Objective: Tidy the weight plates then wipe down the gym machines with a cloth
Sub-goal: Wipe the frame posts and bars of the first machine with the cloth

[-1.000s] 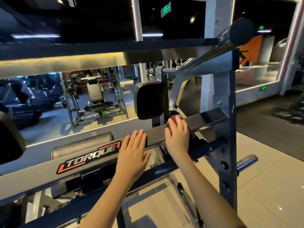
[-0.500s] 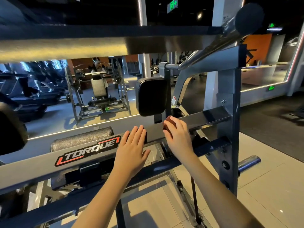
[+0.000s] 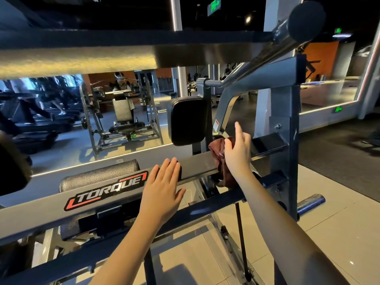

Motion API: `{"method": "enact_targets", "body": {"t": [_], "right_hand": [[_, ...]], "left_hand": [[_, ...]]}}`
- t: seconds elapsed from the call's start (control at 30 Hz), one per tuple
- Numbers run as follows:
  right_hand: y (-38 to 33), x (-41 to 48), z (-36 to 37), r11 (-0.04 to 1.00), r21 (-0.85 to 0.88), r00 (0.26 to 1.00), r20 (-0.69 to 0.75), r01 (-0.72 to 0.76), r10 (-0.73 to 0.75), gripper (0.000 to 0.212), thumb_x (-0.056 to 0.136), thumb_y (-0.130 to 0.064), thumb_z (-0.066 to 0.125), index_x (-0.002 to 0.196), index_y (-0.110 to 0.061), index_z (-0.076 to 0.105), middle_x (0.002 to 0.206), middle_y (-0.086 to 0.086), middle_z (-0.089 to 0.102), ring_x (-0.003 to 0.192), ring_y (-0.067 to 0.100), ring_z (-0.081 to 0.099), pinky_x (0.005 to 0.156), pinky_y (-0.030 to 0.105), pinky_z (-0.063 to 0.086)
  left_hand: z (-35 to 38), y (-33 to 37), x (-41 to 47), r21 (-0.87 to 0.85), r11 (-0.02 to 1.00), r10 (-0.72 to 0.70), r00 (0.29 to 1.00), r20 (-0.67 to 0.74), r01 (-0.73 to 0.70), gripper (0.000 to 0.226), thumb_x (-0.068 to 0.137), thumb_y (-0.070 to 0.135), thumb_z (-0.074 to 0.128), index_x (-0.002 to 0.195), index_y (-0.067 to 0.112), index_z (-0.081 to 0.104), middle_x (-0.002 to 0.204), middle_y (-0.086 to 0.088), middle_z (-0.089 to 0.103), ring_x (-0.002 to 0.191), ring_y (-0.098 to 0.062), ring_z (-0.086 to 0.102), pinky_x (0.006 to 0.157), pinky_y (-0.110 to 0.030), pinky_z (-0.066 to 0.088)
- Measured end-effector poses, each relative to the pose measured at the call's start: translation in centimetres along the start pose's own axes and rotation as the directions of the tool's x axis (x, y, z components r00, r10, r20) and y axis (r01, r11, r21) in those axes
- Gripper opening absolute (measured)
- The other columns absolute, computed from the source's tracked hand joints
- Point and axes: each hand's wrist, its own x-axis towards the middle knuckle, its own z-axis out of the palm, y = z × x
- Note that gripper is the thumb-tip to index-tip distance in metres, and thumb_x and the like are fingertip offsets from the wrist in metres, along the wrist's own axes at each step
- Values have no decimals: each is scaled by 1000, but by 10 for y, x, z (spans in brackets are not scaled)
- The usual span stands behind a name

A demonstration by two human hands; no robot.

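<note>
A dark red fabric cloth point(image 3: 217, 150) is gripped against the grey steel crossbeam point(image 3: 197, 163) by the right hand point(image 3: 238, 154), index finger raised. The fingers of the left hand point(image 3: 162, 188) lie flat, pressed together. With so partial a grip, the cloth may be dropped.

left hand point(image 3: 162, 190): bare | right hand point(image 3: 238, 153): bare | forearms: bare up to frame edge

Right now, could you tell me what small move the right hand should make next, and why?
Probably slide the right hand and its dark red cloth along the grey bar toward the upright post: the cloth sits bunched over the bar, and the left hand rests flat on the bar.
</note>
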Motion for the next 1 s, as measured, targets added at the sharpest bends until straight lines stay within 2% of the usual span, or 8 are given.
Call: {"method": "enact_targets", "body": {"t": [0.1, 0.23, 0.33, 0.47, 0.67, 0.73, 0.83, 1.0], "right_hand": [[3, -12, 14, 985, -39, 986, -12, 167, -168, 35, 102, -18, 46, 135, -17, 56, 141, 4, 49, 128, 19, 43, 103, 40, 45], [10, -39, 20, 939, -138, 929, 248, 316, -276, 42, 104, -34, 39, 142, -20, 48, 152, 2, 39, 142, 20, 31, 114, 37, 22], [14, -19, 17, 876, -337, 938, 144, 346, -315, 41, 102, -33, 41, 140, -19, 51, 156, 9, 33, 146, 27, 25, 117, 46, 8], [-5, -24, 20, 978, -151, 985, 120, 144, -126, 38, 102, -28, 44, 139, -20, 52, 147, 4, 43, 136, 23, 34, 110, 39, 31], [10, -47, 28, 875, -171, 884, 208, 453, -418, 42, 99, -38, 39, 128, -18, 62, 139, 4, 53, 136, 24, 40, 116, 47, 22], [11, -23, 25, 906, -290, 950, 120, 310, -287, 35, 100, -35, 43, 124, -19, 65, 145, 4, 48, 140, 24, 34, 118, 45, 11], [-1, -23, 27, 940, -308, 990, 40, 144, -139, 34, 101, -33, 45, 125, -17, 64, 142, 4, 49, 135, 24, 35, 115, 39, 19], [10, -67, 24, 881, -153, 886, 214, 447, -412, 34, 100, -30, 48, 129, -19, 61, 136, 2, 56, 130, 22, 43, 111, 38, 27]], "left_hand": [[1, 0, 0, -2, 1000, -2, 1000, -8, 2, 69, 91, 53, 27, 142, 8, 44, 147, -10, 44, 137, -28, 41, 109, -50, 37], [3, 1, 0, -3, 1000, -4, 1000, -28, 4, 68, 92, 54, 26, 144, 10, 35, 148, -10, 43, 137, -28, 39, 111, -49, 33], [4, 0, 0, 9, 1000, -4, 1000, -26, 4, 69, 92, 54, 25, 145, 10, 35, 150, -9, 41, 139, -27, 37, 112, -48, 31], [4, 0, -1, 12, 1000, -5, 999, -34, 5, 68, 92, 54, 26, 145, 11, 30, 150, -10, 40, 139, -27, 36, 112, -48, 30], [5, 0, 0, 10, 1000, 2, 999, -41, -2, 67, 93, 53, 27, 144, 10, 32, 149, -10, 41, 138, -27, 38, 111, -49, 33], [5, 0, 0, 16, 1000, 2, 999, -38, -1, 67, 93, 53, 27, 144, 10, 30, 150, -10, 40, 139, -27, 36, 112, -48, 32], [4, 0, 0, 15, 1000, -6, 1000, -27, 6, 67, 93, 54, 26, 144, 10, 29, 150, -10, 40, 139, -28, 36, 112, -49, 32], [4, 1, 0, 5, 1000, -10, 1000, -23, 10, 67, 93, 53, 26, 144, 10, 33, 149, -10, 41, 138, -28, 38, 110, -50, 34]]}}
